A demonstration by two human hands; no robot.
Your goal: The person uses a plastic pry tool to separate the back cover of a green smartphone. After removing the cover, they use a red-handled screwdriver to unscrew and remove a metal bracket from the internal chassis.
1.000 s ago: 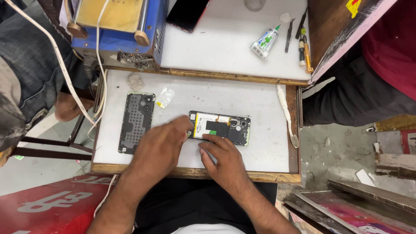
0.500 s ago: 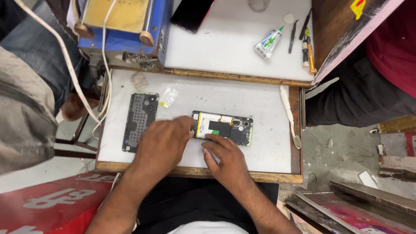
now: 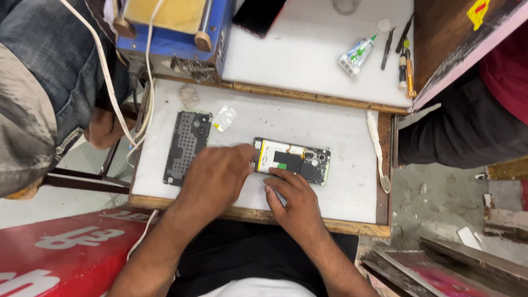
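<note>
Near the middle of the frame, we are looking down at one opened phone [image 3: 294, 161] lying flat on the small white board [image 3: 341, 132], its back off and its battery and circuit parts showing. We are resting our left hand [image 3: 217, 176] on the board at the phone's left end, fingers curled together with the tips touching that end; whether they are pinching anything, we cannot tell. We are laying our right hand [image 3: 291, 201] against the phone's lower edge, fingers held together and pressing on it, not wrapped around it. One dark back cover [image 3: 186, 146] is lying left of our left hand, apart from the phone. One small clear plastic scrap [image 3: 224, 117] is sitting just above it, toward the upper middle.

Across the upper part of the frame, a second white board [image 3: 297, 60] is carrying one small tube [image 3: 356, 55], and about three thin tools [image 3: 404, 58] are lying side by side at its right edge. One blue machine [image 3: 173, 33] with a yellow top is standing at the upper left, with two white cables [image 3: 113, 93] hanging down past it. At the left edge, another person in a denim sleeve [image 3: 52, 66] is standing close; one more person in dark clothing [image 3: 467, 126] is showing at the right edge.
</note>
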